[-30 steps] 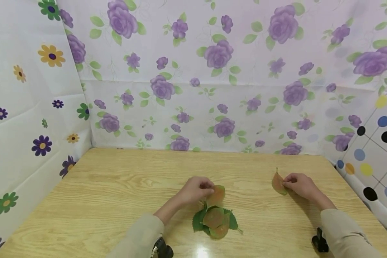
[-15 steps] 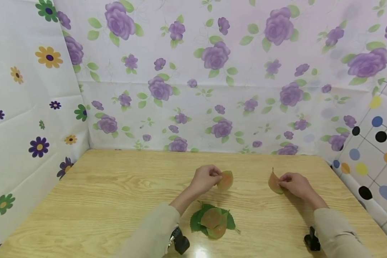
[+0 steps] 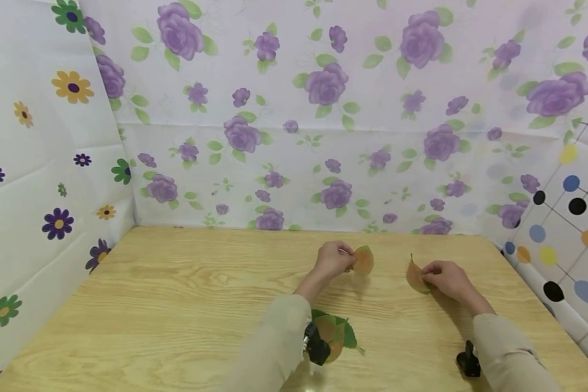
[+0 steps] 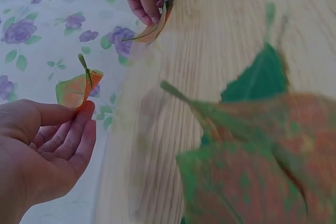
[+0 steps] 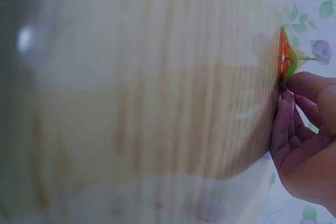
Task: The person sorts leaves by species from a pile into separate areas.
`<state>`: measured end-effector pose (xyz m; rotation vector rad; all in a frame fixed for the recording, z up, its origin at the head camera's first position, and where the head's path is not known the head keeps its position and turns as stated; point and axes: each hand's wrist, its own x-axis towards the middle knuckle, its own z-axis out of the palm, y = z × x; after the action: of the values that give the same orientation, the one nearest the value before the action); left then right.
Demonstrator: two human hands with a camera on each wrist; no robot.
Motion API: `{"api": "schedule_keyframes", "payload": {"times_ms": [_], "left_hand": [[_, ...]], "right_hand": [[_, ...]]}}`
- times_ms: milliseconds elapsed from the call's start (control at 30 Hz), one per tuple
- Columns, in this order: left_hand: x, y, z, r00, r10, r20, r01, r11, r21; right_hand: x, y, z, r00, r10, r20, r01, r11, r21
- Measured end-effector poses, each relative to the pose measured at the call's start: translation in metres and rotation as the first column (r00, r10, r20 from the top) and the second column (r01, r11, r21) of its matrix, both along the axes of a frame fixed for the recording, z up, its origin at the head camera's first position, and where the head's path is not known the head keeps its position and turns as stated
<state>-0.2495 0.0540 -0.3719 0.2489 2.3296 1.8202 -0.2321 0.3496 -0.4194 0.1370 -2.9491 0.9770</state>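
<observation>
An orange-and-green leaf is pinched between the thumb and fingers of my left hand, raised above the back of the table. Over to the right, my right hand pinches another orange leaf by its edge, close to the tabletop, its stem pointing to the back. The two held leaves are apart. In the right wrist view that leaf shows a red-orange face with a green edge. Below my left forearm lies a pile of green and orange leaves, partly hidden by the sleeve and wrist camera.
The wooden table has a glossy top. A flowered cloth hangs along its back edge, with patterned cloths at both sides. Black cameras are strapped at both wrists.
My left hand has carried its leaf away from the pile, to the back and right, nearer the other leaf. The left sleeve now covers part of the pile. My right hand stays nearly still.
</observation>
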Motion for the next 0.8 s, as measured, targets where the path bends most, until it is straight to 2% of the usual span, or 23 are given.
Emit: {"api": "schedule_keyframes", "payload": {"times_ms": [333,567,800], "left_hand": [[-0.006,0.027,-0.005,0.997,0.072,-0.004,-0.072,0.997,0.018],[-0.008,0.049,-0.013,0.998,0.069,0.005,-0.069,0.996,-0.050],[-0.012,0.074,-0.017,0.995,0.075,0.060,-0.074,0.997,-0.018]], "right_hand": [[-0.002,0.001,-0.003,1.000,-0.001,0.005,0.001,1.000,0.005],[-0.002,0.000,-0.003,1.000,-0.010,0.006,0.010,1.000,0.005],[-0.002,-0.001,-0.001,1.000,-0.022,0.005,0.022,1.000,-0.012]]}}
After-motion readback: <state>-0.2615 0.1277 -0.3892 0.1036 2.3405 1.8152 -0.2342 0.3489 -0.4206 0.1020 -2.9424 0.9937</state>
